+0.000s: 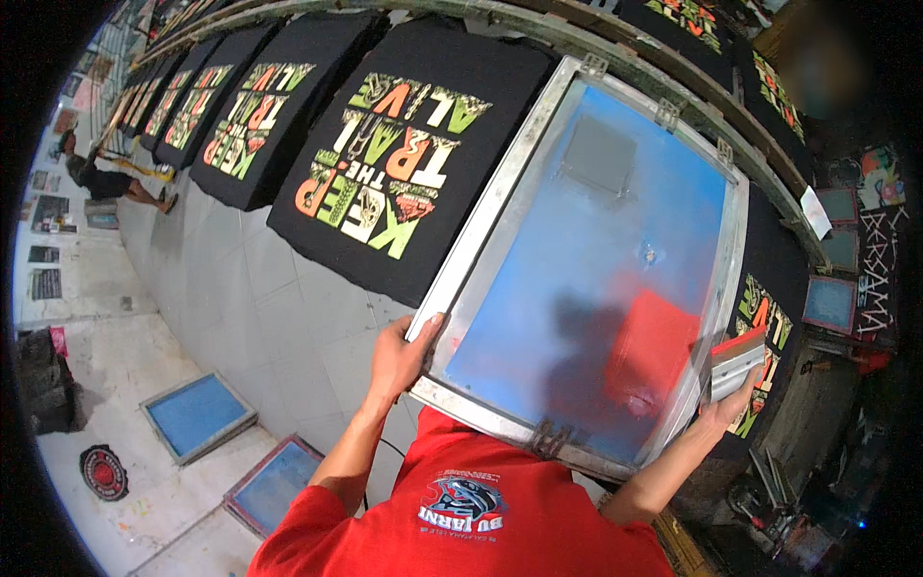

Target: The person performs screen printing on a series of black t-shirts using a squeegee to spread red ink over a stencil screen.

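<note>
A metal-framed printing screen (500, 202) with blue mesh and a patch of red ink lies tilted over the long table. My left hand (402, 354) grips the frame's near left corner. My right hand (735, 389) holds a squeegee (738, 354) with a red-inked edge against the frame's right side. Beside the screen lies a black T-shirt (385, 154) printed with green, white and orange letters. Under the screen's right edge, part of another printed black shirt (769, 317) shows.
More printed black shirts (240, 115) run in a row along the table toward the far left. Two blue screens (197, 415) lie on the tiled floor below. A person (106, 178) stands far off at the left. Small screens (829, 303) lean at the right.
</note>
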Tool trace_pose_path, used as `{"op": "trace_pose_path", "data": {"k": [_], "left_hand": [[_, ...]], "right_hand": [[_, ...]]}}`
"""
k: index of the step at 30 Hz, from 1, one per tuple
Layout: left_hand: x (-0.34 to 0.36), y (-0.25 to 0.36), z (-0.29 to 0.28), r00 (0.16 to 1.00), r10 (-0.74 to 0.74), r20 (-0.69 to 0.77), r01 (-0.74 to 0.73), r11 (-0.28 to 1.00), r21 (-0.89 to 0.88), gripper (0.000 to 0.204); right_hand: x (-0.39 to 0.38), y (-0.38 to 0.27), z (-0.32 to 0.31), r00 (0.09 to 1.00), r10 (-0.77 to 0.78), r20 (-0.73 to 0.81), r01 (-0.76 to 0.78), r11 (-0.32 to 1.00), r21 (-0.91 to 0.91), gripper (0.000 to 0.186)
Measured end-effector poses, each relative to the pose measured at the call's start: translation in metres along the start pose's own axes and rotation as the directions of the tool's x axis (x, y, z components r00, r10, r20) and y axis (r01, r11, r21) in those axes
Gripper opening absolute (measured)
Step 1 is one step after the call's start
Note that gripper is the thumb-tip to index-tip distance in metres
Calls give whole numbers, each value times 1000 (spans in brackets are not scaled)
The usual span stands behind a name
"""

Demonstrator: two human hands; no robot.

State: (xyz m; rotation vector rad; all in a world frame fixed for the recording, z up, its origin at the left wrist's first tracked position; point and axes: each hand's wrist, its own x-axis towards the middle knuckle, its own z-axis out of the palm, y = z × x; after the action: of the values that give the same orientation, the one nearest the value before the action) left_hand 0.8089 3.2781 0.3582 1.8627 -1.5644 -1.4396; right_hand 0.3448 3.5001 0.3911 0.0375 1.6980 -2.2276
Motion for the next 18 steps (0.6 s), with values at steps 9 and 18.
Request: {"op": "trace_pose_path", "data": {"k": [9, 18], "left_hand": [[17, -3, 14, 999, 50, 15, -50, 998, -33, 63], [23, -17, 17, 995, 89, 36, -89, 996, 7, 62]], "right_hand": [[25, 5, -2, 999, -42, 25, 43, 998, -35, 64], [24, 10, -13, 999, 14, 39, -13, 1000, -29, 66]]}}
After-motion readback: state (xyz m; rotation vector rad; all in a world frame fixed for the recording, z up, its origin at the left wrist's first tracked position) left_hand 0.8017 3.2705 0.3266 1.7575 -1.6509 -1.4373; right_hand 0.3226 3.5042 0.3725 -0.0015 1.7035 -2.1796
